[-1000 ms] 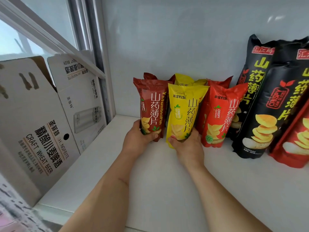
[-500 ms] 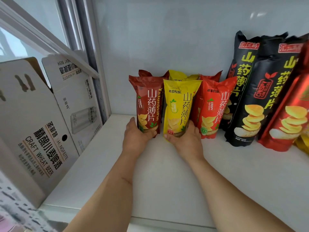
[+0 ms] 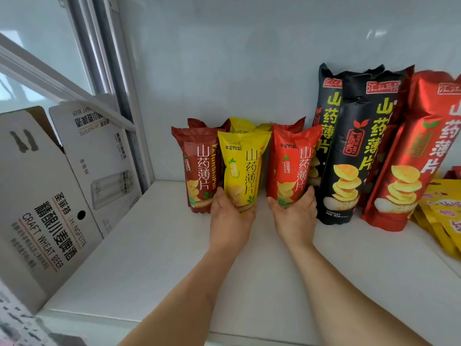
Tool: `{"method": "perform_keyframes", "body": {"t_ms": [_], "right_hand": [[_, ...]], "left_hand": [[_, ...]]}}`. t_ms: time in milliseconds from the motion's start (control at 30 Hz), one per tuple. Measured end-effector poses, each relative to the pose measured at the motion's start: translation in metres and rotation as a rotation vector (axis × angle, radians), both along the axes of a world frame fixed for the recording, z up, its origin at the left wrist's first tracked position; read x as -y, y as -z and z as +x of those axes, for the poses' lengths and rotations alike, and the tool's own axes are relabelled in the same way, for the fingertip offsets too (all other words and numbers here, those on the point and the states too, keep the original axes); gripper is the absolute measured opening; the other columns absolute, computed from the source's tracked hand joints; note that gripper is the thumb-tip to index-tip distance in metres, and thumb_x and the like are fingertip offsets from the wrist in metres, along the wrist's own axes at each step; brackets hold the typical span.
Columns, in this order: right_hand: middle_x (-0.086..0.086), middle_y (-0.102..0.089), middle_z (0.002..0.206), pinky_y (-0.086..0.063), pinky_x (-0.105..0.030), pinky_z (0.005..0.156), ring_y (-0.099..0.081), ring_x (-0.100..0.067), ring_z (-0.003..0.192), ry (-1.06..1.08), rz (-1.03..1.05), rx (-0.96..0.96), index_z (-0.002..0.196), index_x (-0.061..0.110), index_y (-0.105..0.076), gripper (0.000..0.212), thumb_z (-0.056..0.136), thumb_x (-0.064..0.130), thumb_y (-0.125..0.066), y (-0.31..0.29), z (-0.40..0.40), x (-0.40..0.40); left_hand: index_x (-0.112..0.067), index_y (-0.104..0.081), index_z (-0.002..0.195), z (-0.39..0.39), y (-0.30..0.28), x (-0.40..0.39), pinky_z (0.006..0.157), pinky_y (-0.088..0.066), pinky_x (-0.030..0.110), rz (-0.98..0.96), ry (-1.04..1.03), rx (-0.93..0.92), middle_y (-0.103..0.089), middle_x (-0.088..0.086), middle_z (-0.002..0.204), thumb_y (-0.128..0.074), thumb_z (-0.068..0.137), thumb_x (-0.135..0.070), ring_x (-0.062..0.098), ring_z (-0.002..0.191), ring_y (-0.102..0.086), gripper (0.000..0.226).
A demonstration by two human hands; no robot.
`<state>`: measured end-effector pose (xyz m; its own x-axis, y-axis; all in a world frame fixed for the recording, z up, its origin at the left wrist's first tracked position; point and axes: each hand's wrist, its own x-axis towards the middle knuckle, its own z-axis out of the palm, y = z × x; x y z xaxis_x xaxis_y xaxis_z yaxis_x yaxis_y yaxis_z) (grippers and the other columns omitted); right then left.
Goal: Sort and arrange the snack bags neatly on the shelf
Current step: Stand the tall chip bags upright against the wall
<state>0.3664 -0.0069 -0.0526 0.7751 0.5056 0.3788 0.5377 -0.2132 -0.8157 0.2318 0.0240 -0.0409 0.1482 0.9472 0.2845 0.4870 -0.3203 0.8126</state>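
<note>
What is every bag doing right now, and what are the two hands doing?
Dark red bag: upright, untouched.
Yellow bag: upright, left hand grips its base.
Red bag: upright, right hand grips its base.
Black bags: upright, leaning on the wall.
Tall red bag: upright, leaning left.
Flat yellow bags: lying down.
Carton: flaps open.

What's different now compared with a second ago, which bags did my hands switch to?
The left hand let go of the dark red bag and now holds the base of the yellow bag. The right hand left the yellow bag and moved right to grip the bright red bag. The three small bags stay upright in the same order, and the tall black bags are unmoved on the shelf.
</note>
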Motion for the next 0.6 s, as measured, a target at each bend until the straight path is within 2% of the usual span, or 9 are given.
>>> {"method": "perform_keyframes", "body": {"t_ms": [100,200,367,600], "right_hand": [[-0.02,-0.037,0.149,-0.035,-0.049,0.11,-0.036,-0.039,0.136,-0.027,-0.017,-0.077,0.154,0.006,-0.013,0.112,0.075,0.047,-0.08,0.002,0.01,-0.01],[-0.021,-0.045,0.142,-0.038,-0.05,0.106,-0.043,-0.039,0.13,-0.032,-0.038,-0.123,0.153,0.008,-0.017,0.107,0.074,0.044,-0.081,0.002,0.017,-0.018],[-0.021,-0.044,0.138,-0.04,-0.048,0.104,-0.044,-0.04,0.126,0.013,-0.101,-0.063,0.15,0.008,-0.022,0.101,0.075,0.047,-0.078,0.008,0.014,-0.018],[-0.019,-0.044,0.137,-0.039,-0.044,0.1,-0.044,-0.037,0.124,0.055,-0.12,-0.047,0.15,0.011,-0.025,0.102,0.073,0.05,-0.079,0.009,0.01,-0.007]], "left_hand": [[-0.005,-0.006,0.159,0.005,0.004,-0.01,0.119,-0.023,0.037,-0.033,-0.017,-0.033,-0.022,0.015,0.163,-0.074,0.087,-0.039,0.03,0.151,-0.02,0.105],[-0.008,-0.01,0.158,0.009,0.008,-0.015,0.115,-0.032,0.038,-0.033,-0.011,-0.043,-0.028,0.014,0.16,-0.075,0.086,-0.039,0.03,0.147,-0.029,0.102],[-0.012,-0.034,0.146,0.011,0.012,-0.022,0.095,-0.047,0.04,-0.041,-0.017,-0.029,-0.049,0.011,0.144,-0.073,0.087,-0.041,0.033,0.126,-0.052,0.076],[-0.014,-0.039,0.144,0.009,0.016,-0.026,0.098,-0.048,0.042,-0.03,0.019,0.009,-0.054,0.009,0.142,-0.075,0.087,-0.041,0.031,0.127,-0.054,0.072]]}}
